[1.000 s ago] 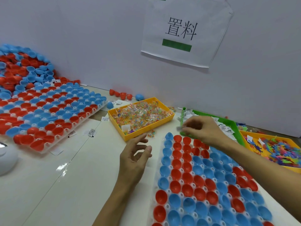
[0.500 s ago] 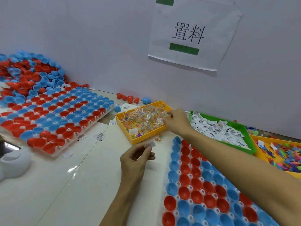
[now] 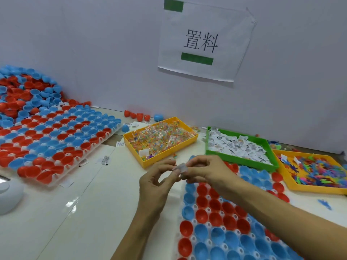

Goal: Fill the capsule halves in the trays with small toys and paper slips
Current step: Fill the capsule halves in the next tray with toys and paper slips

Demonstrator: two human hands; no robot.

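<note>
My right hand (image 3: 204,170) has come back from the yellow plastic tray of small toys (image 3: 159,139); both it and my left hand (image 3: 159,179) now pinch one small clear packet (image 3: 181,168) over the white tray of red and blue capsule halves (image 3: 221,218), ready to fill.

Both hands meet in the middle of the view, held up in front of the person, fingertips toward each other; the left hand (image 3: 156,182) rises from a bare forearm that enters at the bottom edge, its back to the camera, thumb and forefinger curled forward into a pinch, the other fingers loosely bent beneath; the right hand (image 3: 205,170) comes in on a bare forearm stretching from the lower right corner, wrist straight, knuckles up, fingers curled toward the left hand; the two sets of fingertips pinch one small pale slip (image 3: 181,168) between them.
</note>
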